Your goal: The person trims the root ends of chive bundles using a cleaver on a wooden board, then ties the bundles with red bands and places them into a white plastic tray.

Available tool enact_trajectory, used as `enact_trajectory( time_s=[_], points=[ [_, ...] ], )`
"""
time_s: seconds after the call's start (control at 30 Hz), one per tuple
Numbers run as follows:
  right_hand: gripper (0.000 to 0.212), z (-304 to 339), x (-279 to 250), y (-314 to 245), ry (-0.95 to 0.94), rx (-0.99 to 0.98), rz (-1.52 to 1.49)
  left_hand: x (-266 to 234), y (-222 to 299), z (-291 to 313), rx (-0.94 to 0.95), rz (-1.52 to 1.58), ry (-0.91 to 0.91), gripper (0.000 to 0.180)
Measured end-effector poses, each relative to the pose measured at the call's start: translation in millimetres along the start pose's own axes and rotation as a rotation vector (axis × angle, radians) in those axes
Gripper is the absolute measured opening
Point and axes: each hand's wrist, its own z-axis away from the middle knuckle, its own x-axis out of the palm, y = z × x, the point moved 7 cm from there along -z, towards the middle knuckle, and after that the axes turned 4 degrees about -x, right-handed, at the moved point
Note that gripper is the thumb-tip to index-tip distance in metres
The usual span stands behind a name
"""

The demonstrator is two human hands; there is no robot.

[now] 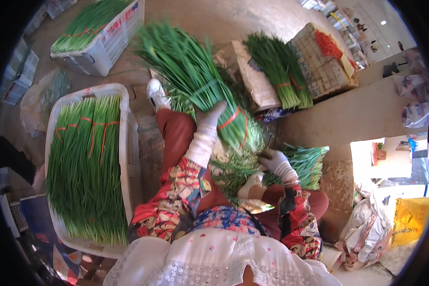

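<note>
A thick bundle of long green chives (195, 76), tied with red bands near its cut end, lies slanted across my lap. In a white glove, my left hand (209, 119) grips this bundle just above the red band. My right hand (271, 159), also gloved in white, rests at the bundle's cut end beside loose green stalks (305, 162). What the right hand's fingers hold is hidden. My red trousers and patterned sleeves fill the lower middle of the view.
A white crate (128, 143) of tied chive bundles stands on my left. Another white crate (105, 47) with chives sits at the far left. Two tied bundles (281, 71) lie on a sack by a woven basket (319, 66). A yellow bag (407, 219) lies right.
</note>
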Motion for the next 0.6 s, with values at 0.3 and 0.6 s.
enact_trajectory(
  time_s=[0.3,0.6],
  points=[
    [0.031,29.5,-177.8,-214.5,0.979,-0.749,0.366,39.3,-29.0,36.1,0.111,-0.328,-0.452,0.100],
    [0.051,-42.2,-220.6,-243.4,0.831,-0.672,0.861,49.3,-61.5,67.2,0.006,-0.559,-0.501,0.117]
  ],
)
